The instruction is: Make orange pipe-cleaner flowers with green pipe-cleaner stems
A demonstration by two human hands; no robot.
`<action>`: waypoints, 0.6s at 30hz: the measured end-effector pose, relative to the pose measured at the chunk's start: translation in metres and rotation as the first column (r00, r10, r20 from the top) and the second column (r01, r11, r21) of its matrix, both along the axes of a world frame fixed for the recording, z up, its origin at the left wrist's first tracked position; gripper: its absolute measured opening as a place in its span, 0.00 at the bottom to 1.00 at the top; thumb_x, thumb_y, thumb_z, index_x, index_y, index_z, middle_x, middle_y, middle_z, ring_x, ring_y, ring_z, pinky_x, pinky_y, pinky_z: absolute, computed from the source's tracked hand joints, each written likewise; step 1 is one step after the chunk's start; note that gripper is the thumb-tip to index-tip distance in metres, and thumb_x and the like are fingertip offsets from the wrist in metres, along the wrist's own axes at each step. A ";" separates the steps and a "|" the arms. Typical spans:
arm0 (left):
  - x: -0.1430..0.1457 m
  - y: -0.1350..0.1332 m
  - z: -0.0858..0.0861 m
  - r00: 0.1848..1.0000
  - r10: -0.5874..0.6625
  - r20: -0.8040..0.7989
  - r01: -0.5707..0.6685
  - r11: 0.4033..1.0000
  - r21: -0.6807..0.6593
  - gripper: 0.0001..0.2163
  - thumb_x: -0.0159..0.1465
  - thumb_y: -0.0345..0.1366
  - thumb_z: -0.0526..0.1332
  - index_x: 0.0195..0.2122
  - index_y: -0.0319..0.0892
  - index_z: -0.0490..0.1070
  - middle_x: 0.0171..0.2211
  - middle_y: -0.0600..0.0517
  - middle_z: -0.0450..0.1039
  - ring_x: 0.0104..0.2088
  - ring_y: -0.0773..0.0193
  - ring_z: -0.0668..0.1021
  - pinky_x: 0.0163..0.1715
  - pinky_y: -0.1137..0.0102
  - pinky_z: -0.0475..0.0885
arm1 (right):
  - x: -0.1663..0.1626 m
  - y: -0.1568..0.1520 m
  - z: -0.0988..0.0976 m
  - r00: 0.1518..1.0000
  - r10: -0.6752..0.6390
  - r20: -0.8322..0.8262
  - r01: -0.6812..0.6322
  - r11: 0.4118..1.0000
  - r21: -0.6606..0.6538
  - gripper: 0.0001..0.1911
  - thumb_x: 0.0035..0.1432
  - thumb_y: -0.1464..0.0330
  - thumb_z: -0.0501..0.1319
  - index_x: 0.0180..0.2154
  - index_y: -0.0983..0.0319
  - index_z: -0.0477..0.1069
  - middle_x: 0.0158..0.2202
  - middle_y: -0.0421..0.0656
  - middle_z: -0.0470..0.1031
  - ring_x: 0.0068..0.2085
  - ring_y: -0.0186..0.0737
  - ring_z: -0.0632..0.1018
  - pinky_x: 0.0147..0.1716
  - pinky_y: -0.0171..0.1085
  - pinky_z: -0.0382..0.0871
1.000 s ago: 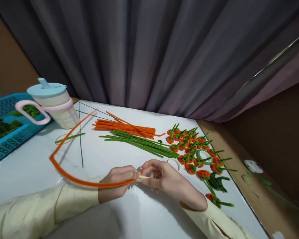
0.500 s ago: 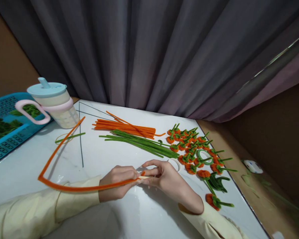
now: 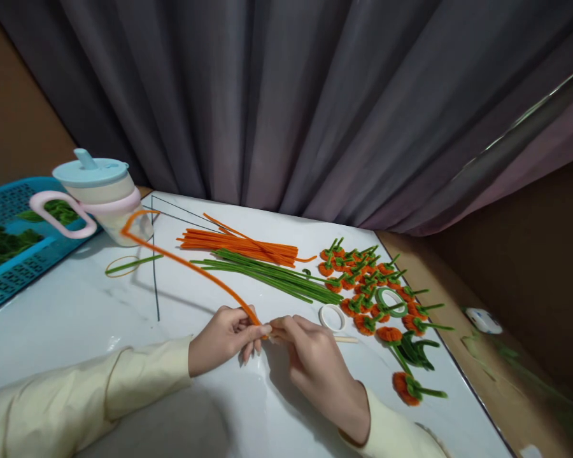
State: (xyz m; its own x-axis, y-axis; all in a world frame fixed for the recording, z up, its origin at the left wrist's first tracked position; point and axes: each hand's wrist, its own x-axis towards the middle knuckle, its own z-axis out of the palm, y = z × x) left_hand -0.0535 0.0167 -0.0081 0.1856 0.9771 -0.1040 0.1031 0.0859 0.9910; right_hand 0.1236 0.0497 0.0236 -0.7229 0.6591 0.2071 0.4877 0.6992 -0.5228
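My left hand [image 3: 226, 340] is closed in a pinch on the near end of a long orange pipe cleaner [image 3: 198, 267]. From there the pipe cleaner rises to the left, and its bent far end hangs in front of the cup. My right hand [image 3: 318, 362] is closed, its fingertips meeting the left ones at the pipe cleaner's end. A thin pale stick [image 3: 346, 339] juts out behind the right hand; its other end is hidden by the fingers. Beyond the hands lie a bundle of orange pipe cleaners [image 3: 239, 245] and a bundle of green ones [image 3: 272, 277].
Several small orange pumpkin-like pieces with green stems [image 3: 365, 323] cover the table's right side, with a green tape roll [image 3: 391, 301] among them. A white ring [image 3: 332, 317] lies near my right hand. At left stand a lidded cup [image 3: 93, 184] and a blue basket [image 3: 23, 273].
The orange pipe cleaner has swung upward, its bend rising from lower left to the cup. My left hand has turned over. The pale stick now shows to the right of my right hand.
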 end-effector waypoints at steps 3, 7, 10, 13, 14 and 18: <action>0.000 0.003 0.000 0.995 -0.002 0.096 0.008 0.998 -0.058 0.21 0.57 0.53 0.58 0.25 0.37 0.63 0.16 0.52 0.71 0.12 0.72 0.69 0.12 0.78 0.59 | -0.002 -0.002 -0.001 0.997 0.072 0.028 -0.077 0.948 0.308 0.19 0.49 0.83 0.46 0.41 0.66 0.65 0.25 0.43 0.71 0.28 0.39 0.72 0.24 0.33 0.63; 0.001 0.006 0.003 0.981 0.021 0.195 0.009 0.989 -0.151 0.20 0.57 0.52 0.59 0.25 0.39 0.61 0.13 0.55 0.69 0.09 0.73 0.67 0.08 0.80 0.52 | -0.005 -0.003 0.000 0.993 0.115 0.031 -0.109 0.771 0.627 0.19 0.58 0.82 0.42 0.47 0.71 0.64 0.24 0.46 0.71 0.26 0.39 0.69 0.22 0.36 0.61; 0.001 0.008 0.010 0.971 0.038 0.236 0.018 0.973 -0.229 0.19 0.57 0.50 0.61 0.24 0.39 0.60 0.12 0.56 0.67 0.09 0.74 0.65 0.08 0.81 0.53 | -0.004 -0.002 -0.001 0.984 0.166 0.058 -0.158 0.687 0.709 0.15 0.60 0.79 0.47 0.47 0.73 0.64 0.30 0.51 0.74 0.29 0.42 0.70 0.23 0.39 0.62; 0.001 0.008 0.020 0.969 0.058 0.241 0.023 0.947 -0.319 0.17 0.57 0.47 0.62 0.24 0.38 0.62 0.14 0.56 0.69 0.10 0.76 0.65 0.09 0.81 0.53 | -0.002 -0.001 -0.002 0.982 0.179 0.059 -0.169 0.700 0.693 0.13 0.61 0.79 0.49 0.46 0.73 0.66 0.36 0.54 0.75 0.31 0.42 0.71 0.26 0.39 0.64; 0.000 0.009 0.022 0.969 0.059 0.239 0.027 0.940 -0.339 0.17 0.56 0.47 0.62 0.24 0.37 0.63 0.15 0.55 0.70 0.11 0.75 0.66 0.09 0.81 0.54 | -0.002 -0.001 -0.003 0.983 0.178 0.040 -0.158 0.726 0.669 0.14 0.61 0.79 0.48 0.46 0.73 0.66 0.38 0.54 0.75 0.32 0.41 0.72 0.27 0.39 0.64; -0.003 0.009 0.030 0.972 0.026 0.232 0.066 0.923 -0.379 0.16 0.57 0.45 0.62 0.23 0.35 0.68 0.18 0.52 0.71 0.12 0.75 0.67 0.10 0.80 0.56 | -0.003 0.000 -0.005 0.985 0.153 -0.075 -0.085 0.821 0.565 0.17 0.61 0.80 0.44 0.46 0.69 0.66 0.33 0.50 0.75 0.31 0.40 0.71 0.27 0.37 0.65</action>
